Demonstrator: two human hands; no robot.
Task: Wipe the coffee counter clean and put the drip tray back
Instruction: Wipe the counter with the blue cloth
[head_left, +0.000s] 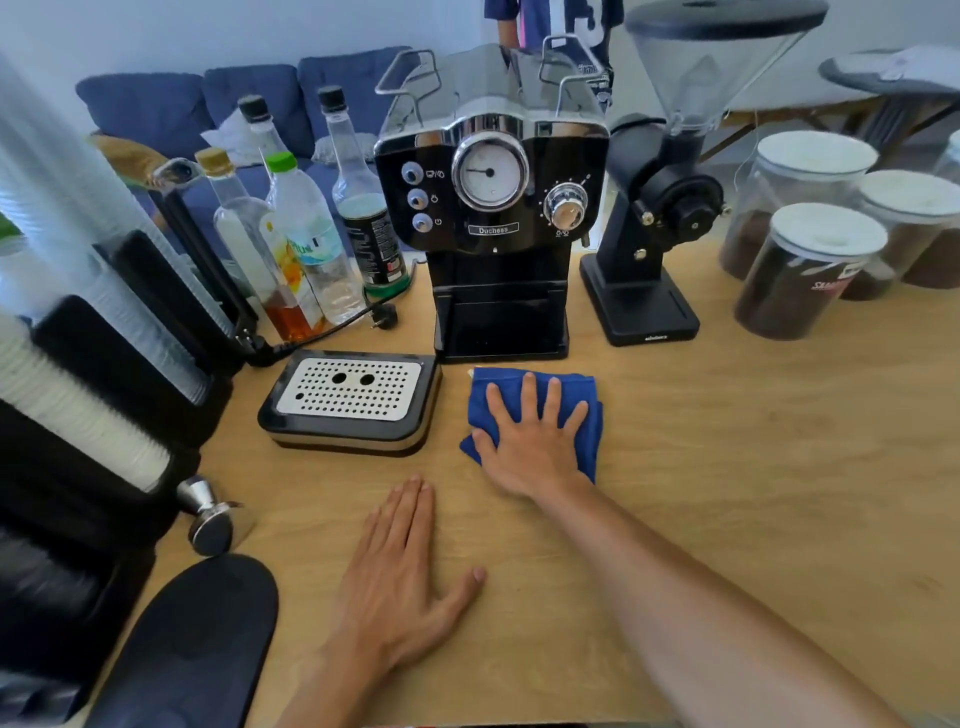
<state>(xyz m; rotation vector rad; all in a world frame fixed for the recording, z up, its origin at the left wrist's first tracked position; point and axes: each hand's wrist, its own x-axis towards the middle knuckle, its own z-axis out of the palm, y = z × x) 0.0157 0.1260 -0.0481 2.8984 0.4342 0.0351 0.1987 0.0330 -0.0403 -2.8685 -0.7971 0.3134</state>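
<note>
at the far left edge stand black racks (130, 322) holding stacked cups, partly blurred, with a steel tamper (208, 512) lying on the wooden bench (727, 467) just near of them and a dark rounded mat (197, 639) at the near left corner. behind, toward the far left, a cluster of bottles (306, 234) stands upright, and a black power cord (332, 325) trails from them across the bench. right of the racks sits the drip tray (353, 405), out of the machine, flat on the bench with its perforated metal grate facing up; it lies just left of and slightly nearer than the empty slot at the base of the espresso machine (493, 208). near of the tray, the left hand (400, 577) rests palm down on bare wood, fingers straight and close together, its grip flat and holding nothing. to the right, directly in front of the machine, a folded blue cloth (587, 410) lies on the bench, close beside the tray but not touching it. the right hand (535, 441) presses flat on top of the cloth, fingers spread wide, not curled around it. right of the machine stands a black coffee grinder (654, 218) with a clear hopper, and at the far right are lidded jars (810, 270) of dark ground coffee.
</note>
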